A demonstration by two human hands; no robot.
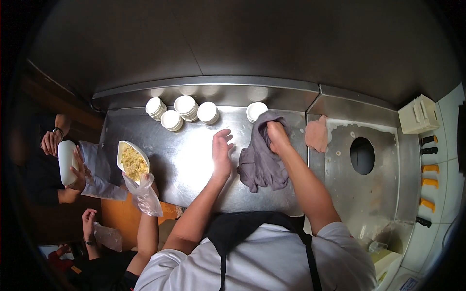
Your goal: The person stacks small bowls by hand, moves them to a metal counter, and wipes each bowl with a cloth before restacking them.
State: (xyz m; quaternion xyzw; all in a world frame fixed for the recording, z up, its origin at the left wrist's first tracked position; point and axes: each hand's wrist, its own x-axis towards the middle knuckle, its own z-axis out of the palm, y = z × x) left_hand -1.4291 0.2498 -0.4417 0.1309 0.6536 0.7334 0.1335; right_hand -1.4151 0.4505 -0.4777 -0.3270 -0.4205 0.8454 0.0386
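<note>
My right hand (277, 137) is closed on a bunched grey-purple cloth (262, 165), whose lower part hangs loosely over the steel counter (179, 179). A stack of small white bowls (256, 110) stands just beyond the cloth, partly covered by it. To the left, my left hand (222, 154) is held over the counter with its fingers apart and nothing in it.
Several stacks of white bowls (186, 106) line the back of the counter. At the left, a co-worker's plastic-gloved hand (144, 191) touches a white dish of food (134, 162); another person holds a white dish (67, 162). Right: a pink cloth (316, 134), a round opening (362, 156), and wall-mounted knives (429, 168).
</note>
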